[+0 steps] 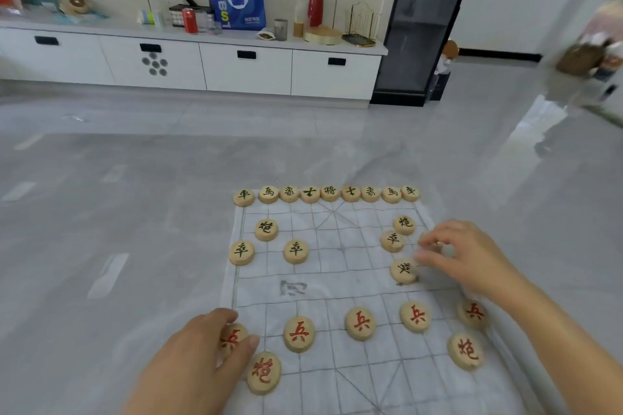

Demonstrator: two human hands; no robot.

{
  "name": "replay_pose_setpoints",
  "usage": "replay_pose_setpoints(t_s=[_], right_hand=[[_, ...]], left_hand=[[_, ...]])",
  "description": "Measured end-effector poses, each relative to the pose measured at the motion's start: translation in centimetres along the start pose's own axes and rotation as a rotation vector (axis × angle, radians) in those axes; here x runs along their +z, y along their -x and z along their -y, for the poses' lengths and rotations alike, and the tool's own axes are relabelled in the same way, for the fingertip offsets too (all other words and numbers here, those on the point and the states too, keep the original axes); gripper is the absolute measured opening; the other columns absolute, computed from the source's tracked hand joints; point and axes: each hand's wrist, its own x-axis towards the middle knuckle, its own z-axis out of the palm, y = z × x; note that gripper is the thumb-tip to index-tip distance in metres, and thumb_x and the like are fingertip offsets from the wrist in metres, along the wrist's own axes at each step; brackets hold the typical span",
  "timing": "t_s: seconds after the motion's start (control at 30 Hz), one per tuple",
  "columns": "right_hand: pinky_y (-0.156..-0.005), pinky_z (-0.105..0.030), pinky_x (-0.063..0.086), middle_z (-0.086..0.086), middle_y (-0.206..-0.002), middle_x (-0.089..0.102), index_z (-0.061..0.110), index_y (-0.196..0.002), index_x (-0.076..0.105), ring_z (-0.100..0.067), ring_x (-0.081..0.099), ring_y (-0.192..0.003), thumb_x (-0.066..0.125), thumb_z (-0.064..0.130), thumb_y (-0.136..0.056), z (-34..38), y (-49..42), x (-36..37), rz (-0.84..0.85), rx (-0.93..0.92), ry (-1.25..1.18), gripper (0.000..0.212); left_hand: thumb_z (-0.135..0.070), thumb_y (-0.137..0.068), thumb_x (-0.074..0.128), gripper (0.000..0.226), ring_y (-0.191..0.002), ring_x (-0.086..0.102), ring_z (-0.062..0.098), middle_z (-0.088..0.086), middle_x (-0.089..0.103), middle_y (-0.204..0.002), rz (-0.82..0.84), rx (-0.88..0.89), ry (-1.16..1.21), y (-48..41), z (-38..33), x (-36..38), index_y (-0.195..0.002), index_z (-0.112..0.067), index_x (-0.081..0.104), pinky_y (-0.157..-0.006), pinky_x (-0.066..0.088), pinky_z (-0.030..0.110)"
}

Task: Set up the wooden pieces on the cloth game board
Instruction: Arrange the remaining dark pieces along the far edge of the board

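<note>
Grey floor tiles (101,212) stretch from a long white cabinet (202,67) at the back wall, where a blue bag (239,3) and a red can (189,21) stand on top, to a thin white cloth game board (337,280) spread flat on the floor in the foreground.

At the board's near left corner, the left hand (199,357) lies on a red-marked wooden piece (232,339), thumb on one side and fingertips on the other, pinching its edge; the piece sits on the board's left border line. Just beside the thumb, nearer the person, lies a red cannon piece (264,372). Further up the left side sit two dark-marked soldier pieces (241,252) and one dark cannon (266,229).

Along the far edge, a row of nine dark-marked pieces (329,193) lies touching or nearly touching, side by side. Three more red soldier pieces (299,333) lie in a line across the near half towards the right, with a further one (473,313) at the right edge and a second red cannon (466,350) below it.

On the right, a dark cannon (404,224) and a dark soldier (392,241) lie close together, and another dark piece (403,270) lies tilted off the grid lines. The right hand (468,256) hovers just beside these, fingers curled; motion blur hides whether its fingertips grip anything.
</note>
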Motion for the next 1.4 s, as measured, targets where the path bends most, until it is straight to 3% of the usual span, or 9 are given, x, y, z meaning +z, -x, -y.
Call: replay_pose_setpoints(t_s=[0.1,0.27,0.4,0.63,0.83,1.17,1.4], right_hand=[[-0.090,-0.029,0.033,0.014,-0.107,0.052,0.034,-0.112,0.061,-0.012,0.043,-0.110,0.058,0.069,-0.069,-0.2,1.2,1.4,0.098,-0.034,0.164,0.055],[-0.092,-0.031,0.034,0.010,-0.115,0.050,0.033,-0.121,0.053,-0.012,0.041,-0.110,0.054,0.071,-0.071,0.9,1.2,2.5,0.072,-0.046,0.250,0.063],[-0.087,-0.028,0.028,0.012,-0.114,0.050,0.034,-0.121,0.053,-0.011,0.040,-0.111,0.057,0.072,-0.068,0.7,1.1,2.2,0.043,-0.011,0.156,0.065],[-0.092,-0.029,0.032,0.014,-0.110,0.051,0.033,-0.117,0.056,-0.010,0.042,-0.109,0.061,0.074,-0.062,-0.4,1.3,1.8,0.041,0.011,0.122,0.069],[-0.090,-0.028,0.031,0.016,-0.107,0.051,0.033,-0.108,0.057,-0.009,0.043,-0.107,0.061,0.072,-0.065,0.2,1.6,2.3,0.024,-0.022,0.084,0.058],[-0.088,-0.028,0.031,0.016,-0.108,0.051,0.033,-0.107,0.056,-0.009,0.043,-0.106,0.059,0.072,-0.066,-0.3,1.7,2.4,0.019,-0.026,0.106,0.057],[-0.088,-0.028,0.031,0.014,-0.104,0.051,0.032,-0.109,0.055,-0.009,0.042,-0.103,0.059,0.071,-0.066,0.4,1.3,2.5,0.027,-0.053,0.128,0.058]], left_hand=[[-0.056,-0.085,0.047,0.046,-0.114,0.050,0.007,-0.012,0.049,-0.126,-0.007,-0.022,-0.027,-0.3,-0.1,0.1,-0.126,-0.035,0.045,-0.093,0.040,0.022],[-0.057,-0.083,0.050,0.049,-0.119,0.048,0.011,-0.007,0.048,-0.130,-0.012,-0.073,-0.080,-0.9,0.4,0.3,-0.125,-0.032,0.048,-0.100,0.039,0.027],[-0.056,-0.083,0.050,0.048,-0.118,0.049,0.013,-0.005,0.050,-0.130,-0.022,-0.071,-0.101,-1.0,0.6,0.6,-0.123,-0.031,0.051,-0.099,0.039,0.028],[-0.058,-0.085,0.045,0.049,-0.119,0.048,0.010,-0.008,0.049,-0.131,-0.039,-0.054,-0.130,-1.0,0.4,0.7,-0.126,-0.032,0.048,-0.098,0.039,0.025],[-0.057,-0.085,0.046,0.044,-0.112,0.052,0.010,-0.010,0.055,-0.120,-0.081,-0.084,-0.164,-1.1,0.2,0.6,-0.122,-0.034,0.049,-0.082,0.036,0.022],[-0.059,-0.081,0.049,0.045,-0.114,0.053,0.010,-0.010,0.057,-0.121,-0.080,-0.106,-0.168,-1.5,0.4,0.9,-0.118,-0.033,0.052,-0.093,0.042,0.027],[-0.058,-0.080,0.051,0.042,-0.110,0.056,0.011,-0.011,0.060,-0.117,-0.083,-0.111,-0.168,-1.5,0.5,1.1,-0.114,-0.034,0.054,-0.090,0.043,0.028]])
